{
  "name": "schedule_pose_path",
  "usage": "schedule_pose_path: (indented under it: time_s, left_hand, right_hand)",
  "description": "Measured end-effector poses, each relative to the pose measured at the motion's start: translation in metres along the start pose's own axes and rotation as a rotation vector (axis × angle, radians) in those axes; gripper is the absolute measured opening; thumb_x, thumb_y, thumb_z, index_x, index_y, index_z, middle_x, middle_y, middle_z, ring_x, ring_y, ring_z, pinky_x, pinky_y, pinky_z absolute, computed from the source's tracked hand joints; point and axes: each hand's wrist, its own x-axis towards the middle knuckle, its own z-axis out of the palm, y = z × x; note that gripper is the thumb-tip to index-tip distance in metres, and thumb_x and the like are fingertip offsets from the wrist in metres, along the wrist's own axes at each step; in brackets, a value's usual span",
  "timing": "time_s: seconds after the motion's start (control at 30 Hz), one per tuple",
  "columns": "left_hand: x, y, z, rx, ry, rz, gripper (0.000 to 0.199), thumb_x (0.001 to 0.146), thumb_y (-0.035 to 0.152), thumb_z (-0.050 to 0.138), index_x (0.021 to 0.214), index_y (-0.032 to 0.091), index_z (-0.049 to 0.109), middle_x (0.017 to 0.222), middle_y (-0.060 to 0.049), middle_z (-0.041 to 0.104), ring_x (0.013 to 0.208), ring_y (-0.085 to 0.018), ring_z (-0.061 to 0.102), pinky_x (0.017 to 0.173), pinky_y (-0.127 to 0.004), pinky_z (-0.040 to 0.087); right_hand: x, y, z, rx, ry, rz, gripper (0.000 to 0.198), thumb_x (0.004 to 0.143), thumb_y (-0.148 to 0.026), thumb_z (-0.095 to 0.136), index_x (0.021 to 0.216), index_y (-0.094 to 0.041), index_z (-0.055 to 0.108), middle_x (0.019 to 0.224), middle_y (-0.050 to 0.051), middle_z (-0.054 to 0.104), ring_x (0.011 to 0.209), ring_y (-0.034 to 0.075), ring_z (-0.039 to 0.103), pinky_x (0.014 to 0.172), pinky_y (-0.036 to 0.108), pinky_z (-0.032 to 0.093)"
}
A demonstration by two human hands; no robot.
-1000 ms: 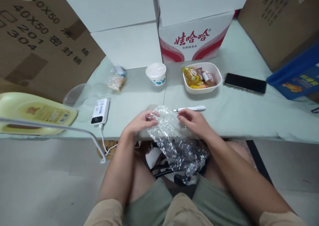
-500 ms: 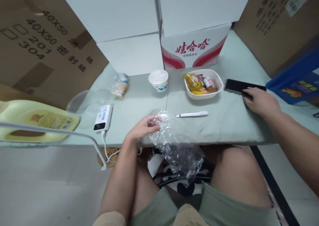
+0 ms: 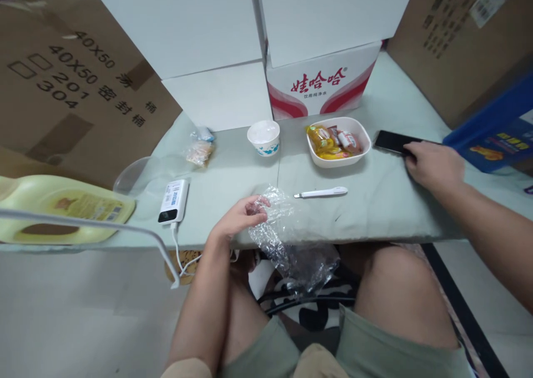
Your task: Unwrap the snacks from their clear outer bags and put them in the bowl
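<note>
My left hand (image 3: 244,218) is at the table's front edge, its curled fingers closed on a crinkled clear plastic bag (image 3: 278,222). That bag drapes over the edge and hangs above my lap. Over on the right, my right hand (image 3: 435,164) grips one end of a black smartphone (image 3: 391,141), which lies on the table; part of the phone is covered by the fingers. Between the hands lies a white utility knife (image 3: 320,192), blade end to the left. Behind it stands a white bowl (image 3: 361,157) with several wrapped snacks (image 3: 331,140).
A paper cup (image 3: 264,138) stands before white cartons (image 3: 316,86). To the left are small packets (image 3: 200,147), a clear lid (image 3: 139,174), a power bank (image 3: 174,200) with its cable and a yellow jug (image 3: 62,208). A blue package (image 3: 495,128) stands at far right.
My right hand has shifted slightly left along the smartphone, its fingers now more wrapped round the end. The left hand stays at the plastic bag, whose hanging part has swung slightly. The view has tilted slightly.
</note>
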Motion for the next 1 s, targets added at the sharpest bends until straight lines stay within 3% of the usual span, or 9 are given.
schedule_pose_path:
  time_s: [0.07, 0.13, 0.3, 0.4, 0.47, 0.6, 0.73, 0.87, 1.0]
  left_hand:
    - [0.0, 0.0, 0.001, -0.008, -0.004, 0.006, 0.028, 0.074, 0.034, 0.072, 0.093, 0.018, 0.06, 0.065, 0.004, 0.052, 0.055, -0.007, 0.043, 0.05, -0.022, 0.03]
    - [0.001, 0.002, 0.002, -0.02, -0.015, 0.003, 0.028, 0.073, 0.036, 0.072, 0.091, 0.017, 0.06, 0.064, 0.004, 0.052, 0.054, -0.007, 0.042, 0.049, -0.021, 0.029]
    - [0.003, 0.002, 0.001, -0.131, -0.039, 0.043, 0.036, 0.066, 0.04, 0.079, 0.083, 0.017, 0.058, 0.063, 0.004, 0.054, 0.053, -0.007, 0.044, 0.048, -0.02, 0.031]
    - [0.003, -0.001, -0.004, -0.207, -0.013, 0.049, 0.041, 0.061, 0.042, 0.082, 0.084, 0.017, 0.059, 0.062, 0.004, 0.055, 0.051, -0.006, 0.045, 0.047, -0.019, 0.032]
    - [0.004, -0.005, -0.008, -0.245, 0.057, 0.013, 0.044, 0.063, 0.042, 0.081, 0.093, 0.017, 0.06, 0.062, 0.004, 0.057, 0.048, -0.006, 0.045, 0.046, -0.019, 0.032]
    - [0.012, -0.009, -0.002, -0.487, 0.321, 0.001, 0.059, 0.067, 0.052, 0.077, 0.111, 0.018, 0.058, 0.08, -0.003, 0.07, 0.061, -0.011, 0.061, 0.056, -0.022, 0.046]
    - [0.024, -0.008, 0.02, -0.711, 0.114, -0.037, 0.074, 0.058, 0.061, 0.079, 0.114, 0.017, 0.06, 0.118, -0.014, 0.068, 0.101, -0.028, 0.068, 0.083, -0.039, 0.055]
    - [0.031, -0.008, 0.035, -0.582, 0.108, -0.07, 0.052, 0.061, 0.027, 0.085, 0.106, 0.016, 0.062, 0.112, -0.013, 0.072, 0.095, -0.026, 0.071, 0.083, -0.036, 0.055]
    - [0.027, -0.006, 0.031, -0.578, 0.123, 0.042, 0.048, 0.063, 0.022, 0.083, 0.106, 0.018, 0.061, 0.113, -0.01, 0.072, 0.091, -0.024, 0.072, 0.084, -0.036, 0.055]
  right_hand:
    - [-0.013, -0.018, -0.007, 0.151, 0.137, -0.088, 0.034, 0.081, -0.016, 0.055, 0.112, -0.011, 0.069, 0.123, 0.022, 0.065, 0.117, 0.03, 0.057, 0.088, 0.04, 0.041]
    - [-0.036, -0.053, -0.016, 0.43, 0.11, -0.136, 0.033, 0.082, -0.02, 0.055, 0.112, -0.013, 0.067, 0.119, 0.019, 0.066, 0.111, 0.029, 0.061, 0.09, 0.04, 0.044]
    - [-0.104, -0.172, -0.018, 1.126, -0.584, -0.355, 0.062, 0.072, -0.039, 0.073, 0.128, -0.022, 0.053, 0.122, 0.013, 0.065, 0.105, 0.025, 0.064, 0.083, 0.038, 0.052]
    - [-0.123, -0.214, -0.006, 1.301, -0.82, -0.343, 0.025, 0.076, -0.033, 0.066, 0.097, -0.02, 0.06, 0.082, 0.003, 0.069, 0.075, 0.017, 0.064, 0.066, 0.03, 0.05]
    - [-0.126, -0.222, 0.0, 1.381, -0.852, -0.324, 0.009, 0.079, -0.028, 0.059, 0.08, -0.019, 0.057, 0.064, -0.003, 0.059, 0.061, 0.013, 0.056, 0.059, 0.026, 0.045]
    - [-0.123, -0.215, 0.007, 1.503, -0.76, -0.162, 0.012, 0.078, -0.03, 0.06, 0.079, -0.019, 0.055, 0.071, -0.003, 0.058, 0.06, 0.011, 0.056, 0.059, 0.026, 0.047]
    - [-0.118, -0.211, 0.011, 1.543, -0.593, -0.015, 0.018, 0.078, -0.036, 0.063, 0.08, -0.019, 0.055, 0.072, -0.003, 0.058, 0.06, 0.011, 0.058, 0.06, 0.026, 0.049]
    - [-0.114, -0.21, 0.014, 1.544, -0.54, -0.007, 0.022, 0.08, -0.038, 0.063, 0.092, -0.019, 0.061, 0.08, 0.001, 0.065, 0.065, 0.014, 0.063, 0.064, 0.029, 0.052]
    - [-0.116, -0.204, 0.015, 1.568, -0.576, -0.019, 0.031, 0.082, -0.039, 0.062, 0.108, -0.021, 0.066, 0.101, 0.006, 0.071, 0.079, 0.017, 0.069, 0.072, 0.033, 0.055]
